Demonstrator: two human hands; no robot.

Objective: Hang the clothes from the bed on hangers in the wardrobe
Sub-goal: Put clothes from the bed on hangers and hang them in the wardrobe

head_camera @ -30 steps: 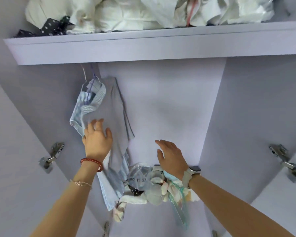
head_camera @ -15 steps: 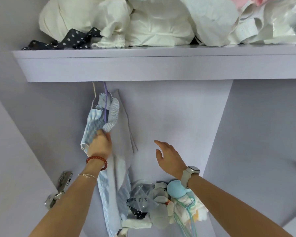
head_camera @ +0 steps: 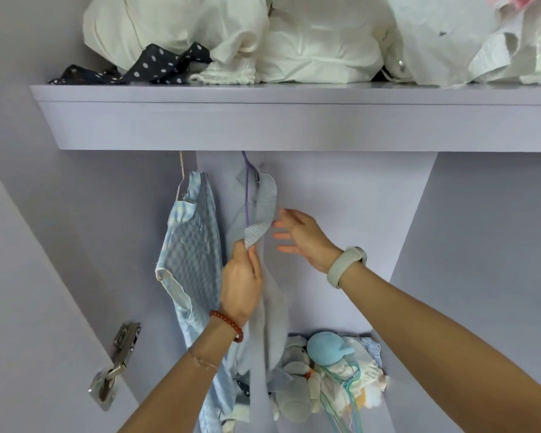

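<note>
My left hand (head_camera: pixel 241 285) pinches the striped edge of the grey top (head_camera: pixel 264 295) so it does not swing. The top hangs on a purple hanger (head_camera: pixel 246 189) under the shelf (head_camera: pixel 263 123), just beside a blue checked top (head_camera: pixel 191 254). My right hand (head_camera: pixel 303 237) has its fingers spread, close to the collar, ready to smooth it, I think.

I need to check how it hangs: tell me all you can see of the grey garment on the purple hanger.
The grey garment hangs from a purple hanger below the shelf, right of a blue checked garment. It looks like soft knit, with a ribbed striped collar folded outward. The left hand pinches it at the collar's lower edge; the right hand, fingers spread, is beside the collar. Its lower end reaches the pile below.
</note>
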